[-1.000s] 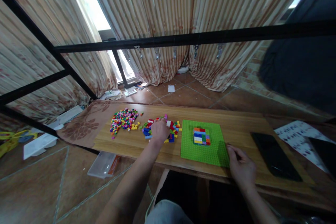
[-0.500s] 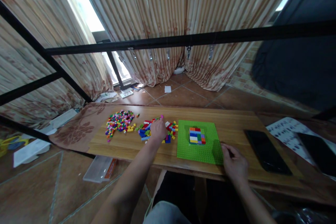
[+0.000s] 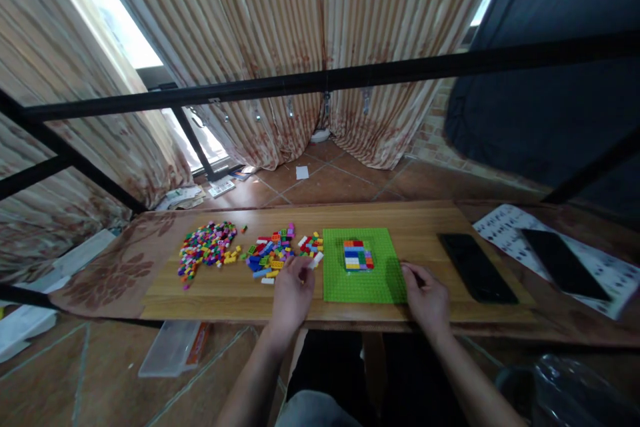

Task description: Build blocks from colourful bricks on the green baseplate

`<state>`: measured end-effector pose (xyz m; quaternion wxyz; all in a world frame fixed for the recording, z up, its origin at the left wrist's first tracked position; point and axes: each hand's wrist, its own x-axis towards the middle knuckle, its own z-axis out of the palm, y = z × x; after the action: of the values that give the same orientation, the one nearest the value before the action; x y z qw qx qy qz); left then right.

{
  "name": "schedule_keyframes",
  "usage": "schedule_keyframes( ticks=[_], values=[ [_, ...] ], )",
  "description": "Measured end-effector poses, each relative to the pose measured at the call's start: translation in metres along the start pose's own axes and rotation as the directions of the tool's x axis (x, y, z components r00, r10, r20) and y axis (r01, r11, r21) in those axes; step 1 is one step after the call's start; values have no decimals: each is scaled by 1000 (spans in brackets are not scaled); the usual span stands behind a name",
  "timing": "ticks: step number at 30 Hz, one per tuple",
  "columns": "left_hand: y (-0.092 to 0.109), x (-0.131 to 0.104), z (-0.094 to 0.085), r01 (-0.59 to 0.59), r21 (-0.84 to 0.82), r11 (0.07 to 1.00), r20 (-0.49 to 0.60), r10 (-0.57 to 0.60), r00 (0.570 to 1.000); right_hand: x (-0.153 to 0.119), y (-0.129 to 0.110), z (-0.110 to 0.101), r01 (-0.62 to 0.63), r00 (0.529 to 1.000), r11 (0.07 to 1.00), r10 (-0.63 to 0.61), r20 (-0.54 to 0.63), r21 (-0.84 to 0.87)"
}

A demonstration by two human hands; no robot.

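A green studded baseplate [image 3: 333, 280] lies on the wooden table, and a multicoloured block of bricks [image 3: 359, 256] stands near its middle. Left of the plate is a pile of larger bricks [image 3: 270, 255]. My left hand [image 3: 293, 293] is over the near right part of that pile, its fingertips closed on a white brick [image 3: 316, 260]. At the plate's right edge, my right hand [image 3: 429, 297] has thumb and fingers pinched together on the edge.
Small colourful bricks [image 3: 207, 245] form a heap at the table's left. A black phone-like slab [image 3: 477, 268] lies at the right. Beyond it are a printed sheet [image 3: 505, 221] and another dark device [image 3: 565, 263]. A black bar [image 3: 280, 87] crosses behind the table.
My left hand has drawn back toward me from the far side of the brick pile, and a white brick now shows at its fingertips. The view has shifted; my right hand remains at the plate's edge.
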<state>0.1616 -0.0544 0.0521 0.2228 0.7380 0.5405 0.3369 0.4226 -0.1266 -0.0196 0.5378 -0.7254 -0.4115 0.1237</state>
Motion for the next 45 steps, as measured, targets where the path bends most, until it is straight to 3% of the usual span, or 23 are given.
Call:
schedule_keyframes(
  ticks=[5, 8, 12, 16, 22, 27, 31, 38, 45],
  values=[
    [30, -32, 19, -87, -239, 967, 91, 112, 990, -21, -35, 2, -40, 988, 991, 20, 155, 126],
    [40, -37, 27, -131, -288, 949, 148, 179, 973, -35, -59, 5, -63, 950, 978, -3, 312, 200],
    [46, -36, 34, -179, -290, 940, 189, 240, 952, -38, -72, 8, -139, 931, 957, 38, 363, 256],
    [48, -31, 40, -185, -311, 932, 166, 245, 955, -30, -67, 7, -165, 922, 944, 45, 384, 286],
    [39, -16, 53, -58, -419, 906, 104, 111, 988, -11, -53, 11, -76, 926, 964, -26, 376, 253],
    [27, 3, 60, -35, -280, 959, 37, 47, 998, 15, -45, 18, 78, 952, 988, -113, 285, 132],
    [24, 18, 64, -45, -141, 989, -24, 42, 999, 29, -41, 29, 150, 950, 978, -184, 253, 147],
    [17, 38, 84, 20, -170, 985, 4, -20, 1000, 33, -26, 47, 112, 967, 976, -150, 205, 185],
    [18, 47, 99, 143, -235, 961, 70, -130, 989, 32, -21, 51, 62, 977, 976, -103, 189, 210]
  ],
)
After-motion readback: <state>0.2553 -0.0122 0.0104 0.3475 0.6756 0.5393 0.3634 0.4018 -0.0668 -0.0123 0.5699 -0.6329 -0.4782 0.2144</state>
